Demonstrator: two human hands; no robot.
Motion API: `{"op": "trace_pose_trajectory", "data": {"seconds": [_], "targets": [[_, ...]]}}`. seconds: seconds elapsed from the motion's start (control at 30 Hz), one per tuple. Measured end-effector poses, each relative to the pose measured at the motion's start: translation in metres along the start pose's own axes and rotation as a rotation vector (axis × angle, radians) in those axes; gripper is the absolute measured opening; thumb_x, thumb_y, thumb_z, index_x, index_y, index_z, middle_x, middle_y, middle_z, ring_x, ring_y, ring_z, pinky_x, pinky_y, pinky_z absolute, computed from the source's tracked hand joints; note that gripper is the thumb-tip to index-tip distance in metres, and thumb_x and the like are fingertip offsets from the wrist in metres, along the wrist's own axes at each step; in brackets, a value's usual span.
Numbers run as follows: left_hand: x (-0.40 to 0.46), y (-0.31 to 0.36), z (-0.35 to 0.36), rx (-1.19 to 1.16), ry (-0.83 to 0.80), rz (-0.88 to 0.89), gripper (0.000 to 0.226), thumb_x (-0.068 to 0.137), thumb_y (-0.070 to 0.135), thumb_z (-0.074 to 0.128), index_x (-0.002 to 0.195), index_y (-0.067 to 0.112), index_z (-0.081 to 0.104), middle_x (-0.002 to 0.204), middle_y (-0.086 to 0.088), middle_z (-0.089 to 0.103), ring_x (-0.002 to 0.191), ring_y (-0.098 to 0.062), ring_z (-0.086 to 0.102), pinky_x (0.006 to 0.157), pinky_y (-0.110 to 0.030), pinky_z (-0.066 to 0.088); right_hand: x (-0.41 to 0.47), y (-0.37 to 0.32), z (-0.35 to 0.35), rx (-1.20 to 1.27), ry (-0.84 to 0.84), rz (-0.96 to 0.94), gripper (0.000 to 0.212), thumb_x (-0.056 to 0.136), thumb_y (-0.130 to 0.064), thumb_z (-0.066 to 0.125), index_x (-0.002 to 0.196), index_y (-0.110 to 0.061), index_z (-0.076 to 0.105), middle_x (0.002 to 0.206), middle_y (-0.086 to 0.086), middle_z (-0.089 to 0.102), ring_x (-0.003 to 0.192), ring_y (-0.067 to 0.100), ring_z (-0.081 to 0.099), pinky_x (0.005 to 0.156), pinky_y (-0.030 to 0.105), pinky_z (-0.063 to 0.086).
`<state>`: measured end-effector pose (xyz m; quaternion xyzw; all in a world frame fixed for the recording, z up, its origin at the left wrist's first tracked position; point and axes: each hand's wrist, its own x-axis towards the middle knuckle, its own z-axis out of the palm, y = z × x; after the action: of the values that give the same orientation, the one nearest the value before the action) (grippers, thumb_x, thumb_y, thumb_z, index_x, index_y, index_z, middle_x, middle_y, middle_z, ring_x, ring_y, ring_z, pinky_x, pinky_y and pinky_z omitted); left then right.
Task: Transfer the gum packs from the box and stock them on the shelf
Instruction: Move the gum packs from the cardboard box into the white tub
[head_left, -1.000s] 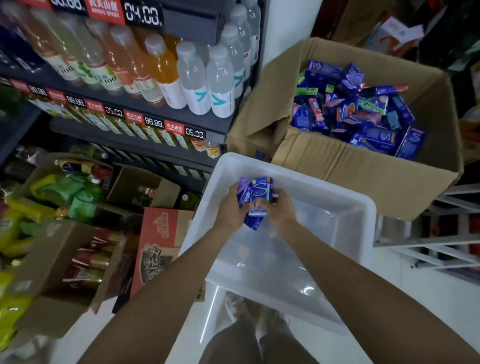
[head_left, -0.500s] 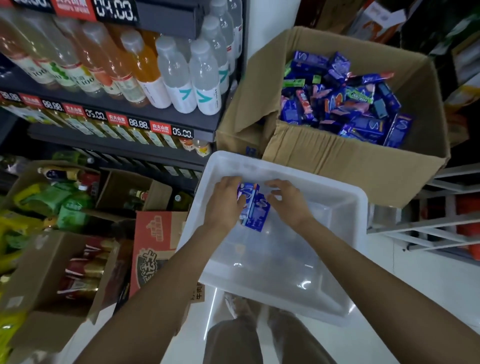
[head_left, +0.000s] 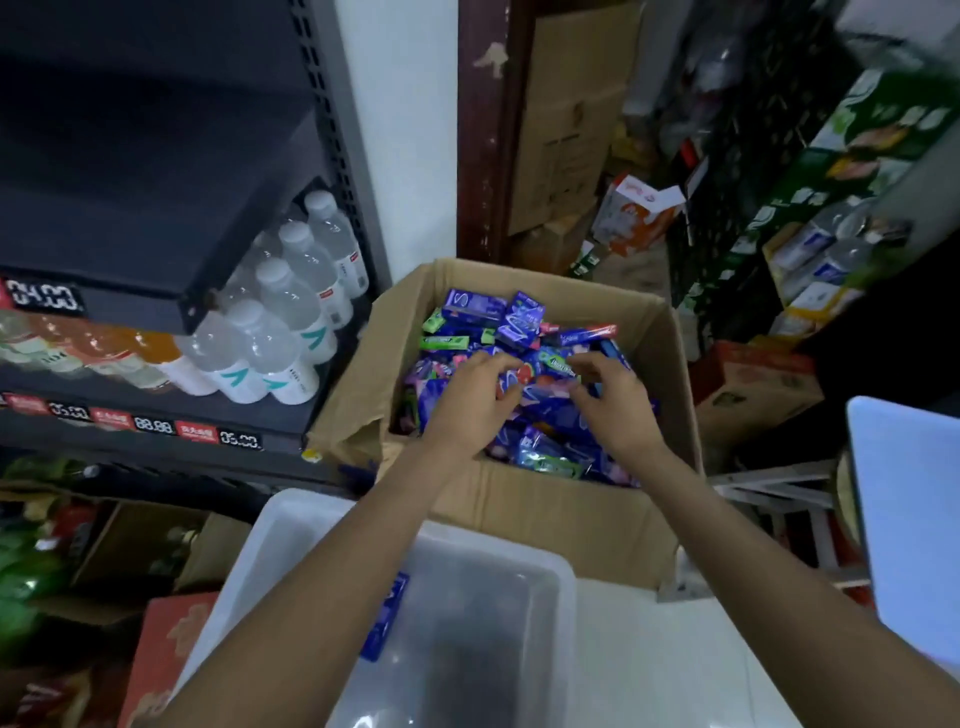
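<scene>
A: Hands first. State?

B: Both are inside the cardboard box (head_left: 545, 519), over the heap of gum packs (head_left: 540, 415). Left hand (head_left: 470, 397): fingers curled down onto the packs. Right hand (head_left: 613, 400): fingers bent, tips among the packs. Motion blur; cannot tell whether either hand actually grips a pack.

A: The packs themselves?

B: Mostly blue, a few green and one long red-ended one, piled loosely and filling the box. One blue pack (head_left: 387, 618) lies in the clear plastic bin (head_left: 519, 597), against its left wall, partly hidden by the left forearm.

A: Surroundings?

B: Bin sits just in front of the box. Dark shelf (head_left: 156, 426) on the left holds water bottles (head_left: 280, 332) and orange drinks (head_left: 130, 353); price tags along its edge.
</scene>
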<state>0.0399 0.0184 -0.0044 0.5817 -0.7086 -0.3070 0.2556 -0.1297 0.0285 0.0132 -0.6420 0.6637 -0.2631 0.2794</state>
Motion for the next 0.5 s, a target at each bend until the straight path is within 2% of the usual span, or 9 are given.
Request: {"op": "trace_pose_trajectory", "data": {"seconds": [0.07, 0.13, 0.23, 0.33, 0.37, 0.43, 0.5], "targets": [[0.030, 0.000, 0.021, 0.059, -0.016, -0.053, 0.041, 0.091, 0.017, 0.060, 0.130, 0.008, 0.053, 0.126, -0.016, 0.052, 0.118, -0.030, 0.049, 0.101, -0.038, 0.039, 0.028, 0.022, -0.007, -0.066, -0.037, -0.001, 0.039, 0.089, -0.008, 0.059, 0.127, -0.007, 0.053, 0.128, 0.012, 0.054, 0.119, 0.025, 0.049, 0.091, 0.022, 0.035], [0.055, -0.003, 0.036, 0.137, -0.029, -0.128, 0.052, 0.092, 0.023, 0.059, 0.140, 0.014, 0.042, 0.143, -0.012, 0.039, 0.132, -0.028, 0.037, 0.107, -0.038, 0.034, 0.056, 0.045, -0.008, -0.146, -0.090, -0.009, 0.050, 0.088, -0.011, 0.060, 0.135, -0.009, 0.044, 0.135, 0.014, 0.045, 0.127, 0.030, 0.040, 0.101, 0.029, 0.030], [0.087, -0.009, 0.051, 0.165, -0.004, -0.271, 0.059, 0.093, 0.027, 0.057, 0.146, 0.023, 0.031, 0.155, -0.006, 0.020, 0.140, -0.026, 0.025, 0.110, -0.038, 0.031, 0.092, 0.073, -0.005, -0.247, -0.202, 0.012, 0.065, 0.089, -0.020, 0.060, 0.146, -0.016, 0.028, 0.150, 0.010, 0.025, 0.140, 0.029, 0.019, 0.113, 0.032, 0.017], [0.106, -0.010, 0.060, 0.036, 0.108, -0.377, 0.055, 0.095, 0.023, 0.056, 0.145, 0.023, 0.034, 0.148, -0.010, 0.029, 0.127, -0.025, 0.042, 0.104, -0.032, 0.033, 0.116, 0.090, 0.003, -0.340, -0.270, -0.010, 0.070, 0.089, -0.026, 0.061, 0.148, -0.022, 0.023, 0.155, 0.006, 0.014, 0.144, 0.025, 0.008, 0.118, 0.036, 0.014], [0.110, -0.009, 0.062, 0.002, 0.148, -0.406, 0.054, 0.095, 0.021, 0.057, 0.145, 0.021, 0.036, 0.144, -0.011, 0.033, 0.115, -0.021, 0.049, 0.101, -0.028, 0.034, 0.121, 0.094, 0.007, -0.374, -0.265, -0.028, 0.071, 0.088, -0.027, 0.062, 0.148, -0.023, 0.024, 0.154, 0.006, 0.018, 0.143, 0.025, 0.010, 0.118, 0.036, 0.015], [0.116, -0.007, 0.063, -0.033, 0.215, -0.455, 0.054, 0.093, 0.018, 0.059, 0.143, 0.018, 0.039, 0.139, -0.011, 0.036, 0.093, -0.012, 0.049, 0.097, -0.024, 0.034, 0.130, 0.097, 0.011, -0.419, -0.228, -0.051, 0.070, 0.086, -0.029, 0.065, 0.146, -0.023, 0.029, 0.146, 0.007, 0.029, 0.137, 0.026, 0.020, 0.115, 0.035, 0.020], [0.121, -0.006, 0.063, -0.070, 0.243, -0.511, 0.055, 0.091, 0.017, 0.063, 0.141, 0.015, 0.041, 0.136, -0.012, 0.039, 0.093, -0.015, 0.051, 0.098, -0.026, 0.036, 0.136, 0.096, 0.012, -0.452, -0.206, -0.061, 0.066, 0.084, -0.031, 0.066, 0.142, -0.024, 0.036, 0.137, 0.006, 0.036, 0.127, 0.026, 0.030, 0.110, 0.034, 0.027]]}}
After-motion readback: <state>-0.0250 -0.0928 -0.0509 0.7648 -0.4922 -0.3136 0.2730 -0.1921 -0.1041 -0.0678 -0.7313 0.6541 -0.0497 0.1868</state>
